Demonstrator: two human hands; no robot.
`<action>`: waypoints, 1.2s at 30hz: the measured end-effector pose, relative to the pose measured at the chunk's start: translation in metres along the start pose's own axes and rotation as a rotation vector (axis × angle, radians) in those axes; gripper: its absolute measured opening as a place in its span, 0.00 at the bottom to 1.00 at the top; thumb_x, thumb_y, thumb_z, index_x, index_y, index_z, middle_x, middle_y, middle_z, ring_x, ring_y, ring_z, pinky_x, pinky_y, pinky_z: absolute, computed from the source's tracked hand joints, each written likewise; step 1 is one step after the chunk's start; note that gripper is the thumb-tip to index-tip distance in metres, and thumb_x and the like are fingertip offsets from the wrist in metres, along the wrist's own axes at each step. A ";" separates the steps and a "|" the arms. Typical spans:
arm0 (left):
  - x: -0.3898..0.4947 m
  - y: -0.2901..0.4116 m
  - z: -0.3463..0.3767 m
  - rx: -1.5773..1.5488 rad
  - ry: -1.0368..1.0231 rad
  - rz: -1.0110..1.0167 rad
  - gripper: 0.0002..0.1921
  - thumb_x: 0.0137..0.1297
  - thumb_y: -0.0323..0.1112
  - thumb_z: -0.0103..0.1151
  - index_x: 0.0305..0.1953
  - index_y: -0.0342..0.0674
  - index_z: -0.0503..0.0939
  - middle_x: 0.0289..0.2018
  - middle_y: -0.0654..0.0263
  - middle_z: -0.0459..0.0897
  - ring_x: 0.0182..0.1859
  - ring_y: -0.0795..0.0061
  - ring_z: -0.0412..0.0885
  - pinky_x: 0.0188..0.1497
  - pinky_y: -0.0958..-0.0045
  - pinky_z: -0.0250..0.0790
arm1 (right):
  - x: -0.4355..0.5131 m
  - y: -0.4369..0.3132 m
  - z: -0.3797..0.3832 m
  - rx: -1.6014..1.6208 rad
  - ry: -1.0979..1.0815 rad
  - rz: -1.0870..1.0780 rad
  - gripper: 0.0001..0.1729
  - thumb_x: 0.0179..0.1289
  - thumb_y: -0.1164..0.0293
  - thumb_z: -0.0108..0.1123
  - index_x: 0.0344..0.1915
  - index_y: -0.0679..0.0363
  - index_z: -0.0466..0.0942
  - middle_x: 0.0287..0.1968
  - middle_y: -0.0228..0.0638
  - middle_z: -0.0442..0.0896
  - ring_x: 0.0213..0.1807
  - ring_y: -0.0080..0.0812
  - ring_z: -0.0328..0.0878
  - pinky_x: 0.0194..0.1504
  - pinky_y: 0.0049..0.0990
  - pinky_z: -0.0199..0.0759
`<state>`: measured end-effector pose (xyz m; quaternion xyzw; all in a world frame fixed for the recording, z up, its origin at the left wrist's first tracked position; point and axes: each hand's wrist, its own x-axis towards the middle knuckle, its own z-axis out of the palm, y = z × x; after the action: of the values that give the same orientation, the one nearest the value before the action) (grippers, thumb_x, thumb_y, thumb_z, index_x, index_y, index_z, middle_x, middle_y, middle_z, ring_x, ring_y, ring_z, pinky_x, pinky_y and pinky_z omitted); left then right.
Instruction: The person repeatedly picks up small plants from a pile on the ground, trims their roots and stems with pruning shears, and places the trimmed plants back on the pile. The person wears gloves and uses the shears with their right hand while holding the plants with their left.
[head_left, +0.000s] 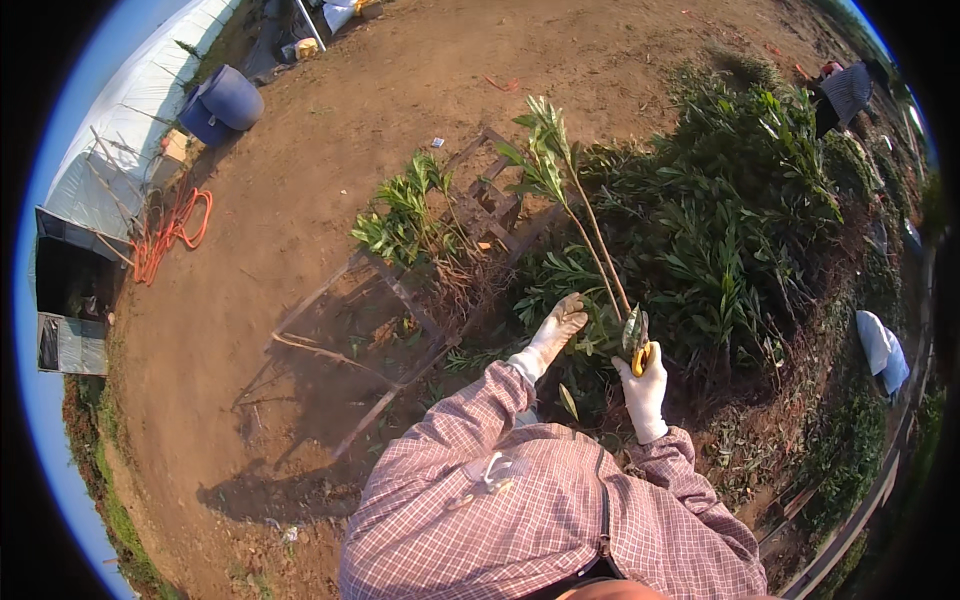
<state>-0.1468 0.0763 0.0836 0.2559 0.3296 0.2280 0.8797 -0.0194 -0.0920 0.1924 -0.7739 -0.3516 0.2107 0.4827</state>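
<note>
My left hand (559, 330), in a soiled white glove, is just left of two upright brown plant stems (596, 244) topped with long green leaves (547, 150). Its fingers are slightly spread and I see nothing between them. In a white glove too, my right hand (646, 394) grips pruning shears (642, 358) with yellow handles. A leaf (634, 330) overlaps the blades at the stems' lower end, so whether they touch the stems is hidden. A single leaf (568, 402) shows below, between my hands.
A large heap of leafy plants (705, 217) lies to the right. A smaller bare-rooted bundle (420, 217) rests on a frame (405, 296). Blue barrels (229, 101) and orange hose (176, 232) are far left. Another person (846, 94) bends beyond the heap; a white sack (881, 349) lies right.
</note>
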 end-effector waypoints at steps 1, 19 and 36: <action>0.002 0.016 -0.008 0.086 -0.021 0.152 0.37 0.70 0.40 0.66 0.74 0.43 0.59 0.62 0.67 0.72 0.57 0.78 0.76 0.61 0.73 0.69 | 0.002 -0.004 0.007 -0.086 -0.016 0.013 0.22 0.54 0.73 0.76 0.42 0.61 0.70 0.30 0.41 0.80 0.29 0.40 0.80 0.34 0.30 0.73; 0.001 0.046 0.009 0.475 -0.022 0.278 0.18 0.78 0.49 0.53 0.35 0.40 0.79 0.22 0.78 0.71 0.22 0.87 0.64 0.24 0.81 0.56 | 0.028 -0.053 0.070 0.217 0.006 -0.019 0.25 0.53 0.69 0.77 0.46 0.61 0.72 0.34 0.44 0.84 0.36 0.47 0.84 0.40 0.34 0.75; 0.066 0.048 -0.169 0.296 0.269 0.138 0.17 0.78 0.52 0.52 0.40 0.45 0.77 0.31 0.71 0.83 0.33 0.81 0.76 0.39 0.79 0.67 | 0.009 0.018 0.102 0.064 0.232 -0.083 0.26 0.46 0.78 0.78 0.41 0.60 0.70 0.52 0.40 0.82 0.47 0.41 0.82 0.46 0.31 0.76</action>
<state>-0.2310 0.2015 -0.0284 0.3714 0.4558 0.2689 0.7629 -0.0754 -0.0293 0.1308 -0.7621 -0.3183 0.1106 0.5529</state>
